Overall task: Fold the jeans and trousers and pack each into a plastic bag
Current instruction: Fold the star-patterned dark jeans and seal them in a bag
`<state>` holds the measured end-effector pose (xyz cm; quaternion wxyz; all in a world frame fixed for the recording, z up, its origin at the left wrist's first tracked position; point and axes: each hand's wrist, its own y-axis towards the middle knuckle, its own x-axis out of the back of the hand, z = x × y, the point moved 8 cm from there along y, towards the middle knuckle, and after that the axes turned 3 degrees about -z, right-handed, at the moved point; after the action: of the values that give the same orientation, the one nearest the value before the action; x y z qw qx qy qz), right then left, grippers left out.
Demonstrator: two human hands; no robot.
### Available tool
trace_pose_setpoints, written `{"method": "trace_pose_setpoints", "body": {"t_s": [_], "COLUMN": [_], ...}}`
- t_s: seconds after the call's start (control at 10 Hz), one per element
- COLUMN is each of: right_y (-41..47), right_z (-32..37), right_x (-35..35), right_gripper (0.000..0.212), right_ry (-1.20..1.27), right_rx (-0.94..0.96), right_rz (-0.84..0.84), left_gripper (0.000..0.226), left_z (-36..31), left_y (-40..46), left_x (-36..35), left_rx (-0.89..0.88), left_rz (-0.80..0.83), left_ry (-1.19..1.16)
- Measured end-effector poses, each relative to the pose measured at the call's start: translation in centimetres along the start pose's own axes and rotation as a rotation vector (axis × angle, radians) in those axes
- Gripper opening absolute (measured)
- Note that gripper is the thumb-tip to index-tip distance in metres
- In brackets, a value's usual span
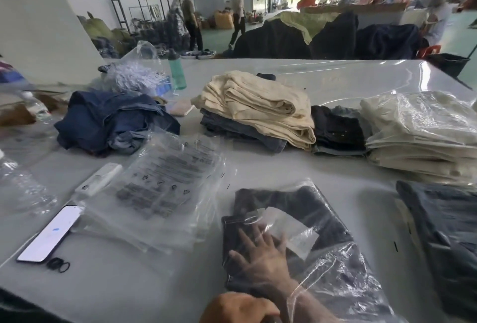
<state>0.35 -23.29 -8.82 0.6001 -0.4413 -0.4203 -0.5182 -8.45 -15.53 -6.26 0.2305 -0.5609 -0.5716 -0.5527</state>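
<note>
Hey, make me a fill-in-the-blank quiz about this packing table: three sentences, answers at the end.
1. The right hand lies flat on dark jeans that sit partly inside a clear plastic ____.
2. The phone lies at the left of the table with its lit screen facing ____.
3. In the middle stack, the cream trousers lie ____ the grey jeans.
Missing words: bag; up; on top of.

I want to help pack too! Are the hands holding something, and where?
The right hand presses flat on the folded dark jeans inside the plastic bag. The left hand seems to grip the bag's near edge.
</note>
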Motion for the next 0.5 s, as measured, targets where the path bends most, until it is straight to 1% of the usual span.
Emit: {"method": "trace_pose_setpoints", "body": {"t_s": [0.1, 0.2, 0.3, 0.4, 0.5], "right_y": [0.5, -0.8, -3.4, -5.6, -6.4], "right_z": [0.4, 0.5, 0.1, -0.6, -0.7], "right_x": [0.5, 0.8, 0.4, -0.5, -0.9], "right_gripper": [0.053, 0.054, 0.06, 0.067, 0.084], "right_ry": [0.065, 0.053, 0.036, 0.057, -0.056], "right_rx": [0.131, 0.248, 0.336, 0.405, 0.443], "right_rz": [0.005, 0.019, 0.031, 0.04, 0.038], "left_gripper": [0.026, 0.028, 0.039, 0.049, 0.049], "left_z": [5.5, 8.9, 9.5, 8.6, 7.6], "left_y": [4.2, 3.4, 0.7, -0.5, -1.0], "left_x": [7.3, 6.3, 1.1, -0.9, -0.5], "left_rx": [0.176, 0.476, 0.706, 0.805, 0.839], "left_rz": [0.02, 0.133, 0.479, 0.556, 0.504], "left_ry": [-0.358, -0.282, -0.495, -0.69, -0.757]}}
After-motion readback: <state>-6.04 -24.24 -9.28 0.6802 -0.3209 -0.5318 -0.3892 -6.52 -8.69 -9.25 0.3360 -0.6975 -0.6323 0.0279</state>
